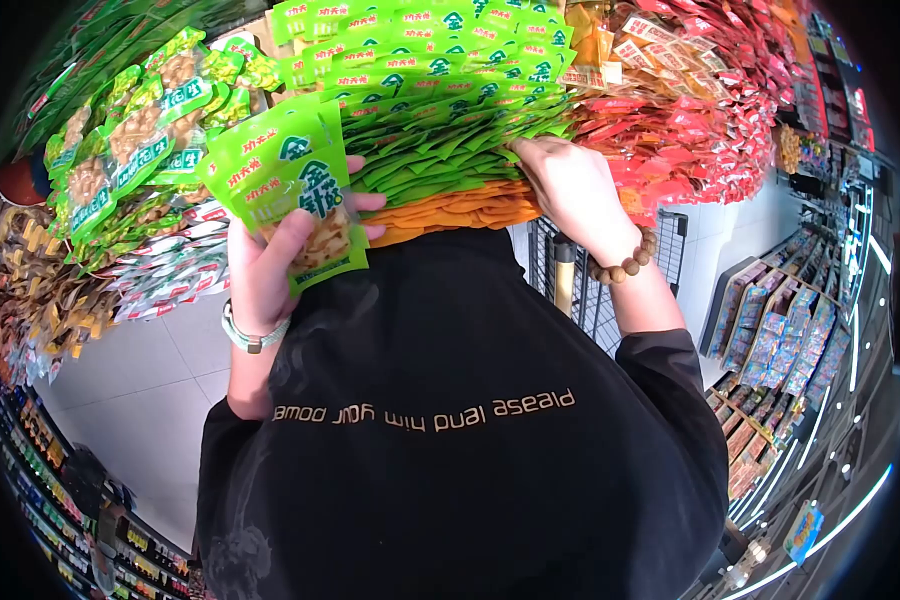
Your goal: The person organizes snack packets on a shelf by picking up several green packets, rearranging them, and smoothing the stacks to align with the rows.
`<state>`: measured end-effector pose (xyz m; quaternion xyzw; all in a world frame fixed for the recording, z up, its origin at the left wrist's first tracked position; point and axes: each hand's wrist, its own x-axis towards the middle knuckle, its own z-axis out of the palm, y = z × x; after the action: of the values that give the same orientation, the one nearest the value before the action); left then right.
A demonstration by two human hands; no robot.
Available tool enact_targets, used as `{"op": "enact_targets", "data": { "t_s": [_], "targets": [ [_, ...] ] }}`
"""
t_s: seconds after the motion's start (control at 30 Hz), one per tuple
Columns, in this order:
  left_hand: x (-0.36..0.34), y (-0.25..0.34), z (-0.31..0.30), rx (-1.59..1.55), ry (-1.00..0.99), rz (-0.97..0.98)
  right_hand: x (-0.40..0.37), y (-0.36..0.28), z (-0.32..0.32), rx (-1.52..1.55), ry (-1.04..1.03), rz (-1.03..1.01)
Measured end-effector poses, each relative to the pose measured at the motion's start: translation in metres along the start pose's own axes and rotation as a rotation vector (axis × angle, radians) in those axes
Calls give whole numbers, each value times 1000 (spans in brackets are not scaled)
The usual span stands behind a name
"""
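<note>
My left hand [262, 262] is closed around a few green snack packets [275, 165] fanned together, thumb across the front one. The front packet has a clear window showing pale food strips. Just beyond, rows of matching green packets [420, 75] stand packed on the display. My right hand [578, 195], with a wooden bead bracelet, rests at the right front edge of these rows. Its fingers are curled against the green packets' edges; the fingertips are partly hidden, so I cannot make out whether a packet is pinched there.
Orange packets [470, 210] line the display's front edge. Red packets [700, 130] are heaped to the right, and green peanut bags [140, 135] lie left. A black wire rack [600, 285] stands below my right hand. Further right are shelves of packaged goods [775, 330].
</note>
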<state>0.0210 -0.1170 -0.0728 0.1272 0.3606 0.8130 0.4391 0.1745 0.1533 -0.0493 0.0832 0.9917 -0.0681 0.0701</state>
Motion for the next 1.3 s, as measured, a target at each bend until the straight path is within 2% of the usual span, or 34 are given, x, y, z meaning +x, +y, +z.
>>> {"op": "enact_targets", "data": {
  "t_s": [0.07,0.2,0.33,0.43,0.47,0.57,0.67,0.77,0.87,0.97,1.0,1.07,1.17,1.2,1.23,1.3],
  "targets": [
    [-1,0,-1,-44,17,3,0,-2,-1,-14,-19,16],
    [-6,4,-2,-120,44,28,-5,-9,2,80,108,74],
    [-15,3,-6,-293,12,33,-7,-8,18,114,330,4],
    [-19,3,4,-188,103,-4,-5,-15,9,119,192,85],
    [-20,4,14,-152,251,-40,-6,-16,10,129,210,78],
    [-21,7,10,-73,278,-42,-6,-14,7,144,261,39],
    [-31,3,-15,205,311,68,-10,-15,4,264,519,5],
    [-23,8,-1,250,414,124,-14,-36,-7,551,493,11],
    [-4,10,12,335,376,155,7,-72,-11,1121,332,111],
    [17,16,26,348,267,69,36,-91,-11,1491,293,67],
    [21,15,23,447,242,70,42,-89,-9,1492,255,49],
    [23,13,29,358,222,72,52,-84,-8,1491,186,11],
    [20,8,21,304,175,117,51,-62,-23,1322,33,80],
    [19,6,17,231,168,123,48,-57,-37,1313,-26,272],
    [16,6,12,158,160,127,43,-45,-29,1303,113,232],
    [4,7,4,88,183,97,33,-23,-23,1476,317,41]
  ]
}}
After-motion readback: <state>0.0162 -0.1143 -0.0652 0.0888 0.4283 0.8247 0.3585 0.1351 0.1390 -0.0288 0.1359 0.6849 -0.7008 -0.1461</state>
